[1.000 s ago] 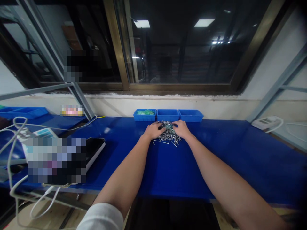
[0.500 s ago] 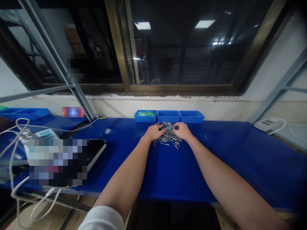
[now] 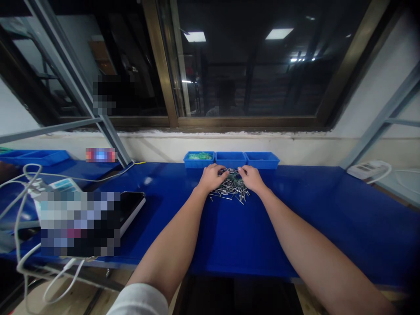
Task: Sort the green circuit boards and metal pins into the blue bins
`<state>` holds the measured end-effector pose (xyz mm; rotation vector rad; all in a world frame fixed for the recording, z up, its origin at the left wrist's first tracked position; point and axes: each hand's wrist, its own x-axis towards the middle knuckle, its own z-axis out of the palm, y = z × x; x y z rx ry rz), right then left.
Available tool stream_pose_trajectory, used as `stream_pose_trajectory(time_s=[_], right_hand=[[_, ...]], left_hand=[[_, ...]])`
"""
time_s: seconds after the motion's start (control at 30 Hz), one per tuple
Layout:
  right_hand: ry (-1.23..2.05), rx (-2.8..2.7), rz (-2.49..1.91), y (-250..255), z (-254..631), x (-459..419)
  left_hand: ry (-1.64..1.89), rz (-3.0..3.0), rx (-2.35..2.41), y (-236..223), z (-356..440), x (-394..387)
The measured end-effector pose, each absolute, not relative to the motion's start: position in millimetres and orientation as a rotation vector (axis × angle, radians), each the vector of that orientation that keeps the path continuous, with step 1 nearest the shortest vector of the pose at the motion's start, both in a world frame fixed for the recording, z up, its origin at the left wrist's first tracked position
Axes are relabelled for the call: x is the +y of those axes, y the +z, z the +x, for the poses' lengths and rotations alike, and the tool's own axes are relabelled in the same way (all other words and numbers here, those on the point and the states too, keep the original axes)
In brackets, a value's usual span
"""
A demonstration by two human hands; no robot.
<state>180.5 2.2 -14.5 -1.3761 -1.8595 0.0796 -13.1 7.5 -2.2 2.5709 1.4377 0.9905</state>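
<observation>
A heap of slim silvery metal pins (image 3: 229, 190), rivet-like in shape, lies on the blue table, with some greenish material among them. At the heap's upper left, my left hand (image 3: 211, 178) is closed, its fingers curled over and its thumb pointing inward. My right hand (image 3: 252, 178) is at the upper right of the heap, thumb and fingers pinched together. Whatever either hand holds is hidden or too small to name. Just behind the heap, a blue tray (image 3: 199, 164) contains green, crumpled-looking material, beside a middle blue tray (image 3: 230, 164) and a right blue tray (image 3: 262, 163).
On the left of the blue table (image 3: 243, 245) sits a dark flat device (image 3: 133, 205), partly blurred, with white cables (image 3: 20, 218). A white power strip (image 3: 365, 169) is at the right. Grey metal posts (image 3: 113, 140) and a window frame (image 3: 249, 122) bound the back.
My right hand has shifted slightly up and left along the heap, its fingers now reaching farther forward. My left hand's fingers have lifted a little. The trays have stayed put.
</observation>
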Motion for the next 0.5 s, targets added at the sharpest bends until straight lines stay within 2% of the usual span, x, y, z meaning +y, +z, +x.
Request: stream_pose_trajectory(time_s=[0.2, 0.5], right_hand=[[0.092, -1.814, -1.330, -10, 168, -3], [0.319, -1.760, -1.272, -13, 162, -2]], left_hand=[[0.957, 2.701, 1.078, 4, 0, 0], [0.956, 2.707, 1.305, -4, -1, 9]])
